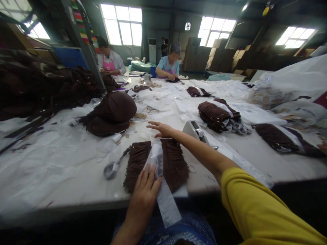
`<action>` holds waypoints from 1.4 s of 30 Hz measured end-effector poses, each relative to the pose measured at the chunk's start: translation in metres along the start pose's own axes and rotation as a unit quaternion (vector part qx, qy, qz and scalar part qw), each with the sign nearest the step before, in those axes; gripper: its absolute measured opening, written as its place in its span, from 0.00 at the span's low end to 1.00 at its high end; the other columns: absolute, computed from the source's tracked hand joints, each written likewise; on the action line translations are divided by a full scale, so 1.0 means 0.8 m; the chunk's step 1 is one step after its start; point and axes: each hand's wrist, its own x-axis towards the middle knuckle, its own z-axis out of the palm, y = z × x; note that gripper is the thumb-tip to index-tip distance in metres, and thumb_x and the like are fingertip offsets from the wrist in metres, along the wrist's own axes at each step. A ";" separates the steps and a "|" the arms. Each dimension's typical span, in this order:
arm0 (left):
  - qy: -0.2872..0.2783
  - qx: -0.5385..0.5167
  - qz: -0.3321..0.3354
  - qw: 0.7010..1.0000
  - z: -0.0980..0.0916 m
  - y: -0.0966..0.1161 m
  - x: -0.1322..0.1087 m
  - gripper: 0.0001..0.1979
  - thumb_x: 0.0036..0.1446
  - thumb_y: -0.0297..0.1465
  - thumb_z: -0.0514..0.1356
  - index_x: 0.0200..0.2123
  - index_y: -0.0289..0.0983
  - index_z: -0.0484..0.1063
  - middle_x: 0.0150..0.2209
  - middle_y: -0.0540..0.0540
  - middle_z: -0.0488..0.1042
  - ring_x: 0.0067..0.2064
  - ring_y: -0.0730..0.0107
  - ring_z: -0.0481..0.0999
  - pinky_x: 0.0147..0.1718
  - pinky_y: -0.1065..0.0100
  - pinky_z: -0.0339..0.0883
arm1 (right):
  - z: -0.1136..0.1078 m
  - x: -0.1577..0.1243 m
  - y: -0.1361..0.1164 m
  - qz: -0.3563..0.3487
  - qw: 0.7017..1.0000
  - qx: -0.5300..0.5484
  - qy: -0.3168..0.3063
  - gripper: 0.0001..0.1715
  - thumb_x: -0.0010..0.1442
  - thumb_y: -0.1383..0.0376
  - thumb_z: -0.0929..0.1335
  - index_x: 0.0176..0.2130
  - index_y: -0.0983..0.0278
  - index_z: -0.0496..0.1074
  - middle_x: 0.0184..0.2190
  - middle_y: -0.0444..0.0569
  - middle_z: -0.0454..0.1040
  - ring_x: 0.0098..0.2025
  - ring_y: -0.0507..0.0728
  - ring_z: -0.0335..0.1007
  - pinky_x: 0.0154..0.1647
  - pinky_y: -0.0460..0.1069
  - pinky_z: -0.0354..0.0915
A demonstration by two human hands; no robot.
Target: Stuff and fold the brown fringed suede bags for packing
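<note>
A brown fringed bag [175,163] lies flat at the table's front edge, with a whitish plastic strip [167,204] running across its middle and hanging over the edge. My left hand [145,187] rests on the strip and the bag's left part, fingers stretched out. Beyond the bag's far edge, my right hand [162,129] is held above the table with its fingers apart and nothing in them. A grey tape dispenser [194,131] stands just right of my right forearm. To the left of the bag lies a coiled dark strap [110,170] with a white wrap.
Brown rounded bags [112,112] sit at the back left, near a large dark pile [46,85]. Wrapped brown bundles [217,114] lie on the right. Plastic sheets cover much of the table [84,190]. Two people work across it; another person's hand shows at the right edge.
</note>
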 end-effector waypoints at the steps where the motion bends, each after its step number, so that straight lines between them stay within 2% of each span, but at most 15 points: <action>1: 0.001 0.000 0.015 1.000 0.004 -0.003 0.000 0.13 0.64 0.24 0.53 0.48 0.35 0.74 0.65 0.33 0.63 0.69 0.44 0.53 0.58 0.46 0.65 | -0.001 -0.003 0.000 0.000 1.000 0.009 0.002 0.43 0.57 0.71 0.72 0.67 0.58 0.59 0.70 0.55 0.51 0.69 0.63 0.51 0.66 0.57 0.56; 3: 0.004 0.010 0.028 1.000 0.012 -0.007 -0.002 0.13 0.66 0.25 0.52 0.49 0.35 0.74 0.63 0.33 0.66 0.69 0.46 0.55 0.58 0.48 0.66 | -0.004 -0.009 -0.002 0.004 1.000 0.017 0.005 0.38 0.60 0.76 0.67 0.65 0.55 0.62 0.70 0.51 0.53 0.68 0.61 0.54 0.65 0.57 0.57; 6: 0.007 0.020 0.027 0.999 0.018 -0.008 -0.008 0.18 0.65 0.23 0.52 0.56 0.38 0.70 0.63 0.35 0.66 0.68 0.47 0.56 0.58 0.47 0.66 | -0.006 -0.018 -0.006 -0.002 1.000 0.019 -0.015 0.44 0.56 0.84 0.61 0.64 0.52 0.63 0.71 0.46 0.51 0.69 0.58 0.51 0.66 0.55 0.56; 10: 0.028 -0.008 0.027 0.999 0.013 -0.011 -0.010 0.24 0.64 0.21 0.52 0.61 0.41 0.66 0.64 0.37 0.66 0.68 0.48 0.56 0.59 0.49 0.65 | -0.011 -0.021 -0.009 -0.035 0.996 0.035 -0.069 0.49 0.50 0.87 0.63 0.63 0.52 0.65 0.72 0.46 0.47 0.72 0.59 0.44 0.69 0.57 0.49; 12: 0.036 -0.044 0.010 0.998 0.006 -0.018 -0.007 0.24 0.64 0.22 0.53 0.62 0.42 0.66 0.64 0.38 0.66 0.68 0.51 0.58 0.59 0.51 0.65 | -0.015 -0.018 -0.009 -0.040 0.993 0.043 -0.101 0.44 0.49 0.86 0.66 0.58 0.53 0.71 0.71 0.47 0.48 0.72 0.61 0.44 0.69 0.58 0.48; 17: 0.021 -0.201 -0.090 0.975 -0.020 -0.044 0.003 0.26 0.62 0.25 0.55 0.63 0.42 0.64 0.64 0.42 0.65 0.64 0.61 0.66 0.59 0.63 0.66 | -0.019 -0.007 -0.008 -0.032 0.988 0.083 -0.125 0.17 0.52 0.73 0.75 0.42 0.60 0.82 0.69 0.53 0.55 0.70 0.64 0.48 0.69 0.57 0.48; 20: 0.018 -0.279 -0.174 0.944 -0.033 -0.053 0.007 0.24 0.61 0.31 0.56 0.62 0.41 0.66 0.62 0.44 0.68 0.60 0.60 0.71 0.58 0.63 0.66 | -0.014 -0.009 -0.007 -0.014 0.986 0.127 -0.103 0.09 0.53 0.69 0.75 0.38 0.62 0.82 0.67 0.53 0.59 0.70 0.62 0.51 0.68 0.54 0.50; 23: 0.042 -0.326 -0.257 0.909 -0.038 -0.059 0.008 0.24 0.60 0.37 0.57 0.59 0.39 0.69 0.57 0.44 0.74 0.57 0.57 0.75 0.56 0.62 0.69 | -0.011 -0.017 -0.003 0.012 0.983 0.174 -0.056 0.07 0.54 0.68 0.74 0.36 0.65 0.81 0.67 0.55 0.60 0.68 0.62 0.55 0.65 0.52 0.55; 28: 0.107 -0.324 -0.398 0.852 -0.048 -0.071 0.014 0.26 0.56 0.45 0.60 0.54 0.36 0.72 0.43 0.43 0.81 0.45 0.54 0.81 0.45 0.60 0.75 | -0.008 -0.030 -0.002 0.041 0.981 0.189 0.013 0.19 0.50 0.64 0.77 0.43 0.66 0.79 0.56 0.56 0.73 0.61 0.62 0.65 0.61 0.52 0.61; 30: 0.125 -0.310 -0.444 0.831 -0.053 -0.076 0.019 0.29 0.55 0.49 0.61 0.52 0.34 0.72 0.42 0.42 0.81 0.46 0.52 0.79 0.47 0.58 0.74 | -0.007 -0.036 -0.010 0.053 0.980 0.183 0.047 0.18 0.49 0.62 0.77 0.41 0.65 0.80 0.52 0.55 0.76 0.60 0.63 0.65 0.63 0.55 0.59; 32: 0.138 -0.316 -0.460 0.818 -0.057 -0.081 0.023 0.30 0.55 0.50 0.60 0.52 0.34 0.71 0.45 0.41 0.79 0.50 0.50 0.77 0.51 0.56 0.71 | -0.006 -0.045 -0.025 0.060 0.979 0.176 0.082 0.11 0.51 0.61 0.77 0.34 0.65 0.80 0.53 0.56 0.74 0.62 0.65 0.63 0.64 0.59 0.57; 34: 0.132 -0.315 -0.459 0.820 -0.057 -0.086 0.025 0.28 0.56 0.50 0.60 0.52 0.35 0.71 0.47 0.41 0.79 0.53 0.50 0.75 0.53 0.56 0.69 | -0.003 -0.054 -0.043 0.091 0.969 0.196 0.118 0.09 0.52 0.62 0.77 0.28 0.64 0.77 0.57 0.55 0.72 0.64 0.65 0.60 0.65 0.59 0.55; 36: 0.106 -0.293 -0.461 0.831 -0.054 -0.089 0.026 0.24 0.57 0.48 0.59 0.48 0.36 0.74 0.45 0.41 0.79 0.53 0.49 0.76 0.53 0.54 0.69 | 0.002 -0.065 -0.065 0.149 0.949 0.237 0.144 0.08 0.55 0.62 0.75 0.29 0.63 0.76 0.54 0.53 0.74 0.60 0.62 0.65 0.62 0.57 0.58; 39: 0.088 -0.267 -0.442 0.852 -0.048 -0.088 0.027 0.21 0.59 0.47 0.59 0.45 0.37 0.76 0.41 0.41 0.80 0.51 0.48 0.77 0.50 0.53 0.71 | 0.016 -0.078 -0.099 0.237 0.917 0.286 0.147 0.07 0.59 0.61 0.72 0.36 0.63 0.75 0.36 0.49 0.81 0.41 0.57 0.77 0.47 0.52 0.68; 42: 0.134 -0.255 -0.379 0.879 -0.040 -0.080 0.032 0.24 0.59 0.46 0.59 0.51 0.36 0.73 0.44 0.41 0.79 0.49 0.51 0.78 0.49 0.56 0.72 | 0.030 -0.087 -0.132 0.300 0.881 0.347 0.120 0.12 0.61 0.62 0.71 0.44 0.65 0.72 0.27 0.46 0.79 0.26 0.52 0.75 0.30 0.46 0.68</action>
